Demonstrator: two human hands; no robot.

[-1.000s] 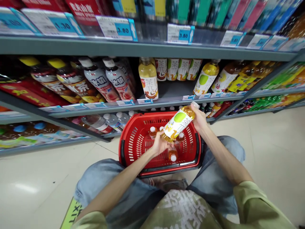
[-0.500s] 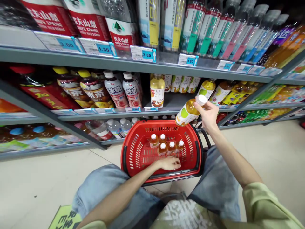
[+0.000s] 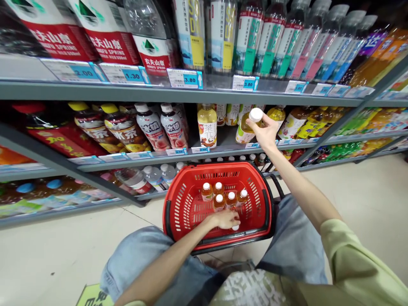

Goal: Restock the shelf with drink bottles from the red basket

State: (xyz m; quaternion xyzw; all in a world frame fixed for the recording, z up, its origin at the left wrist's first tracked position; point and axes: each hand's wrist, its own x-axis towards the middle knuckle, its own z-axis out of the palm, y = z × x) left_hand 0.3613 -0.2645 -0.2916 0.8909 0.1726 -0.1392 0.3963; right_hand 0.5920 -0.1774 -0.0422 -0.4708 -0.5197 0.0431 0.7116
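Observation:
At the middle shelf my right hand [image 3: 266, 131] grips a tea bottle [image 3: 245, 135] round its neck, just under the white cap. The bottle leans slightly, its base at the shelf's front edge. My left hand [image 3: 225, 219] is low inside the red shopping basket [image 3: 172, 212], fingers curled over a white-capped bottle [image 3: 235, 227]. Only that bottle's cap shows; my hand hides its body. Several amber tea bottles [image 3: 219, 203] with white caps stand upright together in the basket, just beyond my left hand.
Left of my right hand, a pale yellow tea bottle [image 3: 207, 126] stands on the middle shelf, with more tea bottles [image 3: 232, 114] behind. Water bottles [image 3: 153, 51] line the shelf above. The basket stands on the floor between my knees, its black handle [image 3: 278, 185] at the right.
My right hand has moved the tea bottle from above the basket up and back to the middle shelf. A white cap now shows beneath my left hand's fingers.

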